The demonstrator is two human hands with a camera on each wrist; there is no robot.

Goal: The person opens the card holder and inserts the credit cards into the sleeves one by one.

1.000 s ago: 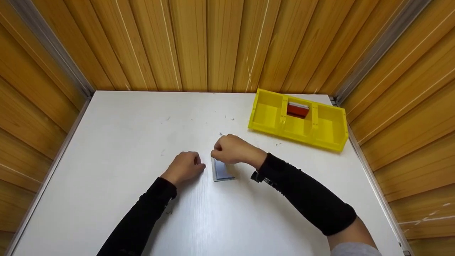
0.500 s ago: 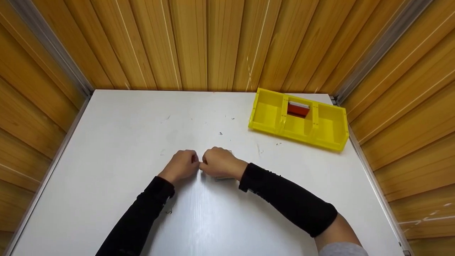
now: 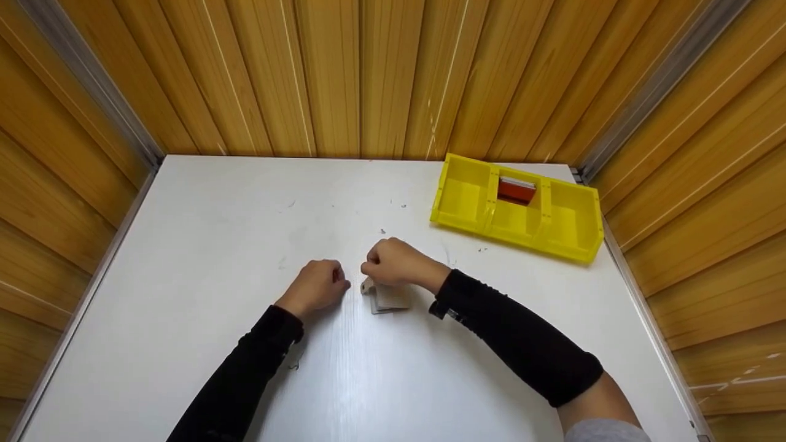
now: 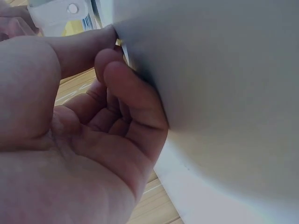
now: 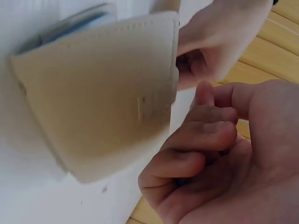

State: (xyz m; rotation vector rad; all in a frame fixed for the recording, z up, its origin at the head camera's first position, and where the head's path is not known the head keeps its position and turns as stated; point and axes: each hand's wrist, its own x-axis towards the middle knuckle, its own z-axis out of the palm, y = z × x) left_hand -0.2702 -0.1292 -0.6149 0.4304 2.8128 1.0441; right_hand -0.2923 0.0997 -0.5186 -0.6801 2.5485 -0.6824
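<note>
A cream card holder with stitched edges lies in the middle, its cover raised at a tilt over a blue-tinted sleeve. Its snap strap sticks out toward my left hand and has a round stud. My right hand is at the holder's far left corner, fingers curled and thumb tip against them. In the right wrist view a narrow gap shows between these fingertips and the cover. My left hand rests on the table left of the holder, loosely curled around nothing.
At the back right of the white table stands a yellow three-compartment bin. Its middle compartment holds a red thing with a white edge. Wood-look panels wall in the back and both sides.
The cream cover has come over the blue sleeve that showed a second ago. My right hand swept left to beside my left hand, then moved back right and farther away. The left hand hardly moved.
</note>
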